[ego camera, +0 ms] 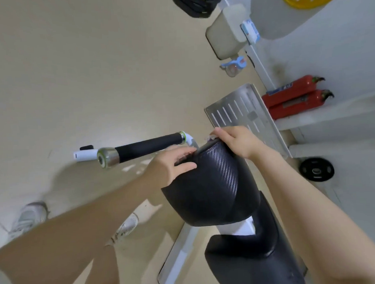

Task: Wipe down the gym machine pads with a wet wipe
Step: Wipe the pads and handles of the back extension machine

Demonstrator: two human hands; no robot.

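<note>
A black, carbon-patterned machine pad [213, 187] fills the middle of the view, with a second smooth black pad [246, 258] below it. My left hand [172, 163] grips the upper pad's left top edge, thumb on its face and fingers over the rim. My right hand [235, 141] curls over the pad's top edge and pinches a thin, pale wet wipe [210, 138], of which only a small crumpled bit shows at my fingertips.
A black-gripped machine handle [144, 149] with chrome ends sticks out to the left of the pad. Beyond lie a slotted metal footplate [240, 112], two red fire extinguishers [295, 97], a black weight plate [316, 169] and a wipes pack [250, 31]. My shoes [29, 217] stand on the beige floor.
</note>
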